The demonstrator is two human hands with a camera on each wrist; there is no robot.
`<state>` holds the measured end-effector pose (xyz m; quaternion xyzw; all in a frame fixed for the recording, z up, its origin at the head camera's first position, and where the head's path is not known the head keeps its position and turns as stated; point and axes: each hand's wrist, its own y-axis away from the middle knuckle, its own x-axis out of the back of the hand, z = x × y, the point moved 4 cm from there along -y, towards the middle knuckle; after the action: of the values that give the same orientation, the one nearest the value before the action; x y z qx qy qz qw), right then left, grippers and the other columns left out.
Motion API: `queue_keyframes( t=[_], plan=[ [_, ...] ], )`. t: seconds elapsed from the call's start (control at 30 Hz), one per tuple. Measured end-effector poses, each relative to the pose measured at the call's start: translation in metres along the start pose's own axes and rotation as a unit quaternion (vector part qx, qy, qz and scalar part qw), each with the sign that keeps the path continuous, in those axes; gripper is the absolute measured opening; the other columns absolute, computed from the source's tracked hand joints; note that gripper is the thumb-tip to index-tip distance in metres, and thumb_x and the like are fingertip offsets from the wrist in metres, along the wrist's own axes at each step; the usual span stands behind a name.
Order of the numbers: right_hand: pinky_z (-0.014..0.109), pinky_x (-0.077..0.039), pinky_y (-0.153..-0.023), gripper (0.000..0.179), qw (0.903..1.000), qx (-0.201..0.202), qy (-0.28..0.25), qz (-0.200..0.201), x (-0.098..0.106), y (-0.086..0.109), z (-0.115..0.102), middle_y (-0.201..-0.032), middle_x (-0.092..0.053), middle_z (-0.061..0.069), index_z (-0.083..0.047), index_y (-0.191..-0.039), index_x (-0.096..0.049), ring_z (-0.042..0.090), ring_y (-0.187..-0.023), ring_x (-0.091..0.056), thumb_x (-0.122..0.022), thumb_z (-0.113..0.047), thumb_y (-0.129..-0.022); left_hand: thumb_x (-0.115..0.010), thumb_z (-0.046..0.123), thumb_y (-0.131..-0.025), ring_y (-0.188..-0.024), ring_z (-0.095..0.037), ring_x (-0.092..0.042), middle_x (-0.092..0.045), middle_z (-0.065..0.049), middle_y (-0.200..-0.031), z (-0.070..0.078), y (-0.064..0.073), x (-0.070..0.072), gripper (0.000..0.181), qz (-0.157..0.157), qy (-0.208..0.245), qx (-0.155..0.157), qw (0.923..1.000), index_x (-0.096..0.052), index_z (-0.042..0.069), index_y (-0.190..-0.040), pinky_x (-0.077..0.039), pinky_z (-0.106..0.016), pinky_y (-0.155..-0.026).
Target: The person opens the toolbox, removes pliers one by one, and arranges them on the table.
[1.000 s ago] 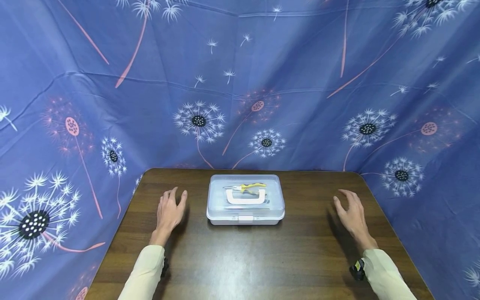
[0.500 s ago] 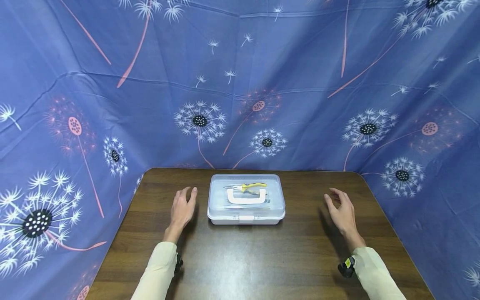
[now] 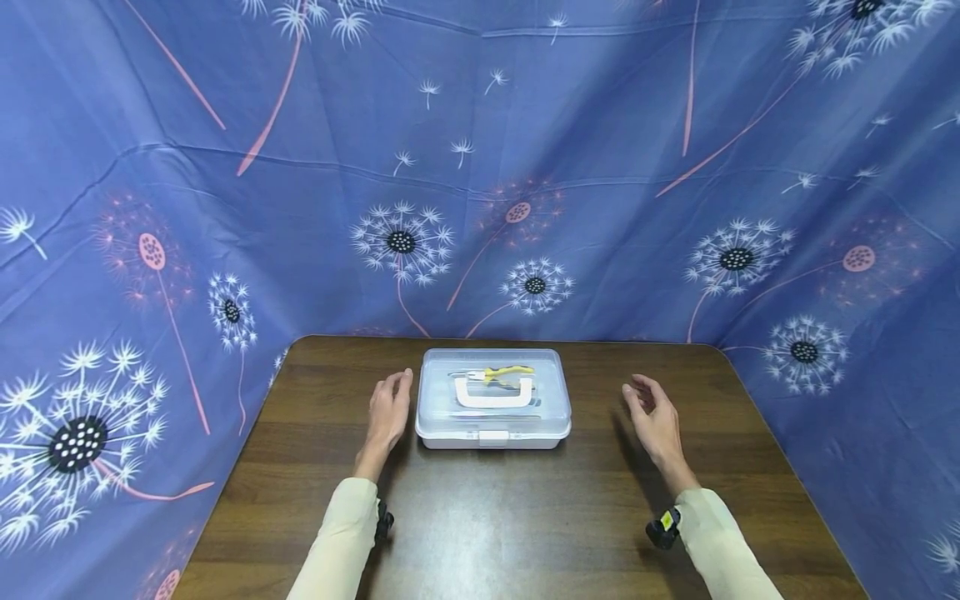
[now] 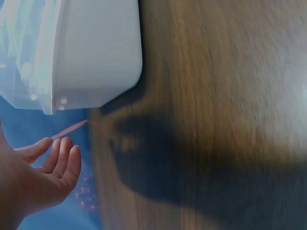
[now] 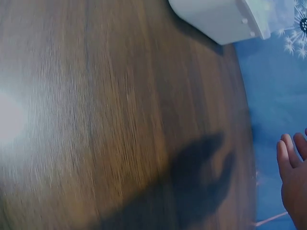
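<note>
The left grip (image 3: 387,419), loose-fingered and empty, hovers just beside the clear-lidded toolbox (image 3: 491,427), which lies at its three o'clock, long axis nine-to-three. The right grip (image 3: 657,423), also relaxed and empty, has it at nine, farther off. Beneath is a wood-grain desk (image 3: 510,517); at twelve hangs dandelion-print fabric (image 3: 592,150).

The far fabric backdrop (image 3: 600,125) was violet-blue, printed with white dandelion heads whose black centres were dotted white, small white seeds, and coral-pink blooms and stems. The storage box's lid (image 3: 438,404) was frosty and translucent over a white base (image 3: 528,444), its carry handle (image 3: 493,402) and latch (image 3: 492,437) white, while the pliers (image 3: 512,370) had yellow grips. Streaked dark-brown wood grain patterned the tabletop (image 3: 487,517), and the left sleeve (image 3: 337,533) and right sleeve (image 3: 720,542) were plain pale cream.
</note>
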<state>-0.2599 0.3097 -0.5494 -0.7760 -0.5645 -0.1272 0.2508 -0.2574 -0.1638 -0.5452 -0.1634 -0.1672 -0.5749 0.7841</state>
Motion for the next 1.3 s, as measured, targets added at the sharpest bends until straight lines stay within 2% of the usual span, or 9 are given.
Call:
queue_keyframes(
  t=[0.17, 0.4, 0.57, 0.63, 0.77, 0.9, 1.0, 1.17, 1.3],
  plan=[
    [0.017, -0.041, -0.096, 0.051, 0.9995, -0.013, -0.018, -0.025, -0.014, 0.002, -0.005, -0.135, -0.062, 0.02, -0.001, -0.143, -0.054, 0.029, -0.121, -0.059, -0.058, -0.035, -0.106, -0.044, 0.05, -0.107, -0.115, -0.039, -0.055, -0.06, -0.022, -0.121, 0.002, 0.0, -0.01, 0.062, 0.003, 0.017, 0.016, 0.9997, -0.062, -0.002, -0.135, -0.041, -0.053, -0.103],
    [0.048, -0.042, -0.108, 0.057, 0.9967, -0.023, -0.052, -0.058, -0.036, 0.003, -0.014, -0.142, -0.055, 0.025, 0.002, -0.146, -0.049, 0.04, -0.127, -0.056, -0.055, -0.038, -0.107, -0.046, 0.049, -0.105, -0.119, -0.039, -0.053, -0.061, -0.022, -0.123, 0.003, 0.0, -0.016, 0.06, 0.013, 0.045, 0.033, 0.9984, -0.063, -0.001, -0.135, -0.038, -0.053, -0.105],
    [0.026, -0.049, -0.095, 0.062, 0.9933, -0.041, -0.064, -0.087, -0.051, 0.003, -0.017, -0.142, -0.055, 0.023, 0.001, -0.148, -0.048, 0.038, -0.126, -0.057, -0.054, -0.044, -0.106, -0.047, 0.053, -0.104, -0.128, -0.04, -0.05, -0.059, -0.024, -0.133, 0.001, 0.0, -0.021, 0.064, -0.006, 0.063, 0.055, 0.9965, -0.062, 0.001, -0.137, -0.035, -0.055, -0.109],
    [0.021, -0.048, -0.09, 0.063, 0.9917, -0.05, -0.063, -0.1, -0.056, 0.003, -0.02, -0.142, -0.056, 0.021, -0.001, -0.148, -0.048, 0.036, -0.124, -0.058, -0.053, -0.048, -0.106, -0.047, 0.054, -0.104, -0.129, -0.04, -0.048, -0.058, -0.025, -0.135, 0.001, -0.001, -0.024, 0.066, -0.016, 0.068, 0.062, 0.9956, -0.061, 0.001, -0.138, -0.034, -0.056, -0.11],
    [0.037, -0.049, -0.098, 0.066, 0.9872, -0.063, -0.075, -0.126, -0.065, 0.004, -0.025, -0.141, -0.057, 0.021, -0.002, -0.149, -0.048, 0.034, -0.125, -0.056, -0.05, -0.052, -0.106, -0.048, 0.056, -0.102, -0.129, -0.042, -0.048, -0.057, -0.026, -0.135, 0.002, -0.001, -0.026, 0.068, -0.023, 0.082, 0.07, 0.9939, -0.061, 0.001, -0.139, -0.034, -0.057, -0.11],
    [0.051, -0.044, -0.107, 0.066, 0.9785, -0.078, -0.11, -0.156, -0.077, 0.003, -0.029, -0.146, -0.052, 0.025, 0.0, -0.152, -0.044, 0.037, -0.132, -0.05, -0.047, -0.049, -0.107, -0.054, 0.058, -0.1, -0.13, -0.039, -0.049, -0.057, -0.025, -0.138, 0.001, -0.001, -0.026, 0.071, -0.032, 0.113, 0.078, 0.99, -0.061, 0.0, -0.139, -0.035, -0.054, -0.112],
    [0.047, -0.046, -0.105, 0.064, 0.9696, -0.091, -0.136, -0.182, -0.084, 0.003, -0.033, -0.151, -0.048, 0.025, 0.002, -0.153, -0.041, 0.036, -0.134, -0.049, -0.049, -0.042, -0.108, -0.058, 0.058, -0.099, -0.13, -0.037, -0.051, -0.057, -0.024, -0.14, 0.0, -0.002, -0.028, 0.072, -0.047, 0.152, 0.083, 0.9838, -0.059, -0.001, -0.14, -0.036, -0.05, -0.113],
    [0.028, -0.05, -0.091, 0.062, 0.9618, -0.114, -0.154, -0.195, -0.09, 0.005, -0.037, -0.151, -0.049, 0.021, -0.002, -0.154, -0.042, 0.024, -0.123, -0.053, -0.053, -0.04, -0.107, -0.061, 0.056, -0.098, -0.135, -0.036, -0.049, -0.054, -0.025, -0.146, -0.002, -0.003, -0.03, 0.075, -0.058, 0.19, 0.094, 0.9755, -0.055, -0.004, -0.143, -0.035, -0.048, -0.115],
    [0.027, -0.049, -0.091, 0.062, 0.959, -0.13, -0.163, -0.192, -0.093, 0.008, -0.04, -0.152, -0.049, 0.019, -0.005, -0.154, -0.044, 0.022, -0.12, -0.054, -0.053, -0.043, -0.107, -0.061, 0.054, -0.099, -0.139, -0.036, -0.046, -0.05, -0.025, -0.15, -0.003, -0.001, -0.029, 0.075, -0.061, 0.197, 0.102, 0.9731, -0.052, -0.004, -0.146, -0.034, -0.047, -0.117]
  ],
)
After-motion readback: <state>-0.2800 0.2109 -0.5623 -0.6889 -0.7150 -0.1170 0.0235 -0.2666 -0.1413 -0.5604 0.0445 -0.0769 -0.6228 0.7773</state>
